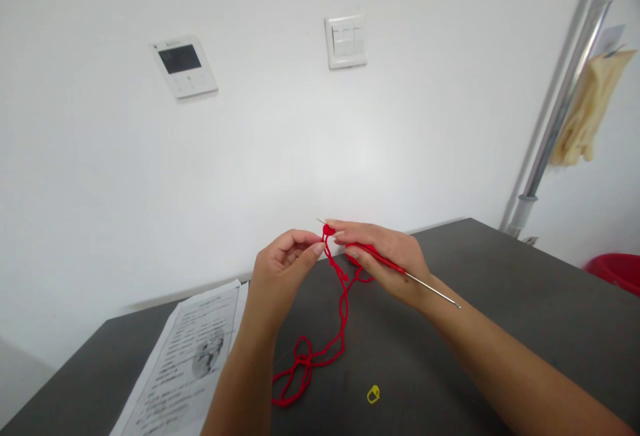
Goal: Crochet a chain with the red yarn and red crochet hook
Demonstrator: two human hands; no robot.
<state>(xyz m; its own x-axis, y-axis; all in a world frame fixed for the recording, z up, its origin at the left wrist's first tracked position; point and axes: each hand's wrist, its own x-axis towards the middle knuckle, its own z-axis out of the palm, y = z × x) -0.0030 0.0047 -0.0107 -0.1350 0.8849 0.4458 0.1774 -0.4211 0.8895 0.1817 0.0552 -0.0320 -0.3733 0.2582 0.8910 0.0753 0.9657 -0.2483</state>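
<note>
My right hand (385,259) is closed around a crochet hook (430,289) with a red grip and a thin metal shaft that sticks out past my wrist. Its tip pokes through a small red stitch (328,229) held up above the table. My left hand (280,269) pinches the red yarn (343,316) just left of that stitch, thumb and fingers pressed together. The yarn hangs down from my hands and lies in loose loops (300,369) on the dark grey table (525,316).
A printed sheet of paper (185,363) lies on the table at my left. A small yellow stitch marker (373,394) sits near the front. On the white wall hang a control panel (183,66) and a light switch (346,41). A metal pole (560,109) and a red tub (615,269) stand at right.
</note>
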